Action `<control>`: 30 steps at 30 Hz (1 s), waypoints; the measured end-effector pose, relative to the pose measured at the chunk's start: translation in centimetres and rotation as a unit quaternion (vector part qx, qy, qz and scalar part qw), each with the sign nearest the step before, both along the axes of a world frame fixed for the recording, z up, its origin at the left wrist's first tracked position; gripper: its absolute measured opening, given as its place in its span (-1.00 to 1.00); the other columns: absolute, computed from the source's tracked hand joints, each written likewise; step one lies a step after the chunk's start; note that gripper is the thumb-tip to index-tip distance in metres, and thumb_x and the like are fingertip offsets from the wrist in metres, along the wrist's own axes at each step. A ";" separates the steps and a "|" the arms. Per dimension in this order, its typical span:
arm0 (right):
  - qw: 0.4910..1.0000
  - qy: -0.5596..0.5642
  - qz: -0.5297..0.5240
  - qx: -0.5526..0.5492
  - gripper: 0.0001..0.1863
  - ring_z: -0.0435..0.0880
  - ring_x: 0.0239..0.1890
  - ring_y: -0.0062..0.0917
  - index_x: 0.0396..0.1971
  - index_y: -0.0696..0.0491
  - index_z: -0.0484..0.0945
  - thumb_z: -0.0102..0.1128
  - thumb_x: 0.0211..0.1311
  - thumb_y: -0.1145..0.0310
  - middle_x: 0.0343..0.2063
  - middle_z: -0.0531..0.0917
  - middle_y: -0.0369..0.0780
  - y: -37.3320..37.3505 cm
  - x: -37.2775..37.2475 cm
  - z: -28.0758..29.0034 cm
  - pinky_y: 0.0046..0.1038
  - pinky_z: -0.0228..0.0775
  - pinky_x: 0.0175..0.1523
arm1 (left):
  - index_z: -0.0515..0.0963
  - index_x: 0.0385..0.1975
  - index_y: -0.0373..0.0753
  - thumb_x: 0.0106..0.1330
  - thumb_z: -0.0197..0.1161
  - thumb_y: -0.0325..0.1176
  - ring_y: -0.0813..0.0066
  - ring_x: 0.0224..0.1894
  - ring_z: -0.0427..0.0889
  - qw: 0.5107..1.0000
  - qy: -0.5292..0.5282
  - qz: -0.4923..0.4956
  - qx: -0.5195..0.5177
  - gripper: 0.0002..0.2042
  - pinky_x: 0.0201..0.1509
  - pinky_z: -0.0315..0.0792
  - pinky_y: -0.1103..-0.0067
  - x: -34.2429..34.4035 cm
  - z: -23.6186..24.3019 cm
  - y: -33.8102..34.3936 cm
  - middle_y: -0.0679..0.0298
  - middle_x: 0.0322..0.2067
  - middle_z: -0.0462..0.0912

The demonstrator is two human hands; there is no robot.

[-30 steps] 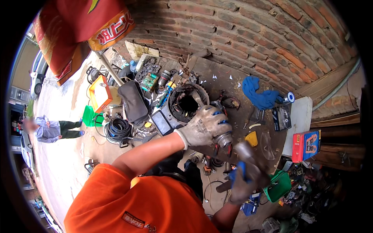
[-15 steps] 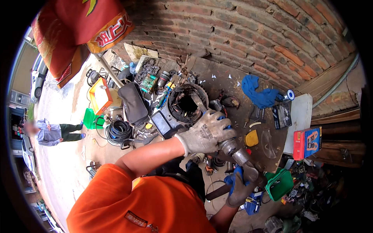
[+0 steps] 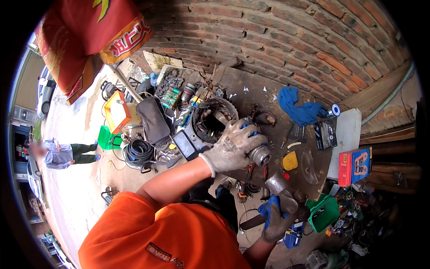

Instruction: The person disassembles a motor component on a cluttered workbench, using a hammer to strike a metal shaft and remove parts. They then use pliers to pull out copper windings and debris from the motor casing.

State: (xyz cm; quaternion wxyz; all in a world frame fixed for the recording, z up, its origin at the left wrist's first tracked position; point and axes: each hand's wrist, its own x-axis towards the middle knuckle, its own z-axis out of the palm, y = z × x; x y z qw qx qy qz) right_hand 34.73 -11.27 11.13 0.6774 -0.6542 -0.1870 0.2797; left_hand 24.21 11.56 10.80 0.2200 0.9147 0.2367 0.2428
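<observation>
My left hand (image 3: pixel 233 148), in a dirty grey work glove with blue, is closed around a metal bar with a thick, round, stepped end (image 3: pixel 260 155). The bar's other end points toward the open, blackened mouth of a round metal motor housing (image 3: pixel 193 130); whether it touches the rim inside is hidden. To the lower right, my right hand (image 3: pixel 275 222), gloved alike, grips a heavy hammer (image 3: pixel 286 201) close to its head. The hammer's worn steel face is a short way from the bar's round end, and its dark handle (image 3: pixel 253 222) sticks out leftward.
A yellow scraper-like piece (image 3: pixel 290 160), blue cloth (image 3: pixel 298 105) and red-and-blue box (image 3: pixel 354 166) lie on the right. A black case (image 3: pixel 153 119) and coiled cable (image 3: pixel 138 154) sit left. A green bin (image 3: pixel 323 213) stands below the table edge. Another person (image 3: pixel 67 153) stands far left.
The hammer has drawn back, down and away from the bar's round end, which it met or nearly met before. My left hand, with the bar, has shifted slightly left.
</observation>
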 end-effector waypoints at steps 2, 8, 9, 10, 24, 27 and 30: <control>0.999 0.018 0.024 0.020 -0.73 0.55 -0.56 -0.62 -0.20 0.28 0.47 0.27 0.12 0.52 -0.51 0.57 -0.21 0.4 0.1 0.3 -0.54 0.45 -0.45 | 0.58 -0.12 -0.04 -0.15 0.50 -0.28 0.15 0.00 0.50 1.000 0.003 -0.009 -0.004 -0.52 0.09 0.34 0.22 0.0 -0.3 0.1 0.27 -0.17 0.55; 0.951 -0.304 0.026 -0.051 -0.57 0.61 -0.30 -0.43 -0.05 0.30 0.48 0.34 0.11 0.42 -0.34 0.62 -0.14 0.5 2.3 -0.4 -0.39 0.49 -0.16 | 0.57 -0.10 -0.01 -0.16 0.47 -0.26 0.19 -0.03 0.50 0.998 0.054 -0.009 0.017 -0.51 0.06 0.35 0.24 0.4 -1.2 -0.2 0.31 -0.16 0.55; 0.946 -0.318 0.032 -0.060 -0.56 0.60 -0.22 -0.39 -0.03 0.29 0.49 0.36 0.11 0.41 -0.28 0.63 -0.13 0.5 2.6 -0.6 -0.34 0.46 -0.08 | 0.57 -0.10 0.00 -0.16 0.47 -0.26 0.19 -0.04 0.50 0.998 0.056 -0.009 0.019 -0.51 0.05 0.35 0.25 0.5 -1.3 -0.2 0.31 -0.17 0.54; 0.940 -0.331 0.037 -0.069 -0.54 0.59 -0.15 -0.35 -0.01 0.28 0.50 0.37 0.11 0.40 -0.22 0.63 -0.12 0.4 2.8 -0.9 -0.29 0.43 0.00 | 0.57 -0.10 0.00 -0.16 0.47 -0.25 0.19 -0.05 0.50 0.998 0.057 -0.008 0.021 -0.51 0.04 0.35 0.25 0.6 -1.4 -0.2 0.31 -0.17 0.54; 0.957 -0.275 0.054 -0.075 -0.56 0.52 0.06 -0.42 0.09 0.24 0.44 0.25 0.19 0.60 0.02 0.55 -0.09 0.4 4.3 -2.0 -0.36 0.39 0.19 | 0.57 -0.10 0.01 -0.14 0.48 -0.23 0.19 -0.02 0.49 0.997 0.075 0.000 0.018 -0.51 0.04 0.34 0.24 0.6 -0.9 -0.2 0.30 -0.18 0.54; 0.947 -0.318 -0.029 -0.038 -0.60 0.54 0.04 -0.39 0.08 0.26 0.46 0.24 0.23 0.56 0.02 0.56 -0.04 -2.7 5.9 -3.0 -0.34 0.44 0.14 | 0.56 -0.09 0.01 -0.14 0.48 -0.22 0.19 -0.02 0.49 0.997 0.079 0.002 0.017 -0.50 0.05 0.35 0.23 0.5 -1.0 -0.4 0.31 -0.17 0.54; 0.967 -0.255 -0.017 -0.007 -0.56 0.55 0.00 -0.38 0.11 0.25 0.44 0.26 0.24 0.54 0.03 0.55 -0.04 -4.1 7.0 -5.1 -0.33 0.47 0.12 | 0.56 -0.08 0.01 -0.14 0.47 -0.23 0.19 -0.01 0.49 0.997 0.068 0.002 0.025 -0.50 0.07 0.36 0.22 0.5 -1.1 -0.5 0.30 -0.17 0.54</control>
